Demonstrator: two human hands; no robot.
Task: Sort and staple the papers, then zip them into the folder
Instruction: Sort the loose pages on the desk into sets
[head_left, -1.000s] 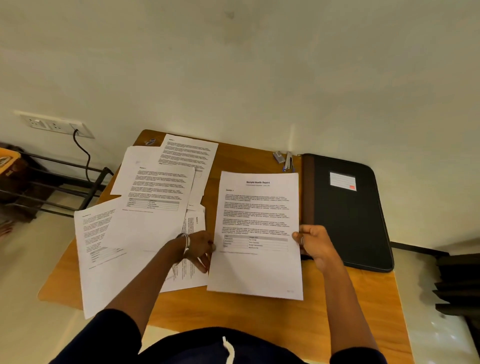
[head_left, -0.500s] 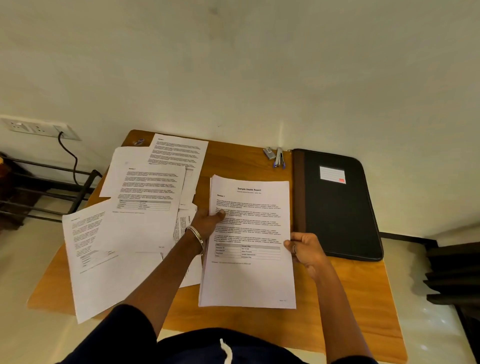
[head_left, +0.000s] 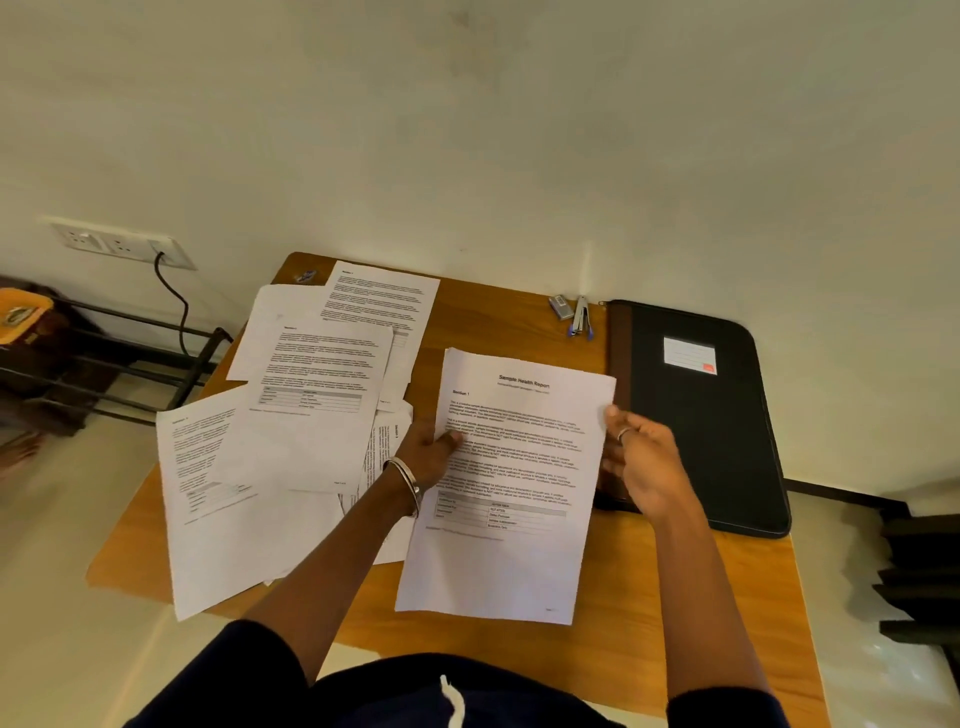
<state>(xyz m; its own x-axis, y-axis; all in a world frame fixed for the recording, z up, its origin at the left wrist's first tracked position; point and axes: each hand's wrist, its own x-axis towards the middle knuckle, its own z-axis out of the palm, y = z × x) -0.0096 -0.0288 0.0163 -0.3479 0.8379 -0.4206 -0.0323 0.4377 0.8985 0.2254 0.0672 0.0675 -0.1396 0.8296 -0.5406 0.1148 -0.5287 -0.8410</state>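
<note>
Bare table (head_left: 498, 322) between loose sheets (head_left: 322, 384), stapler (head_left: 581, 315)

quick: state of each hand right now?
Left hand: shut on the report, thumb on top at its left edge.
Right hand: at the report's right edge, fingers loose; whether it grips cannot be told.

A single head-worn wide-angle camera looks forward and steeply down from above the person's chest onto the wooden table (head_left: 675, 587), close enough that both forearms reach up from the bottom edge. The far wall (head_left: 467, 130) fills the upper third (its lines bowed by the lens).
</note>
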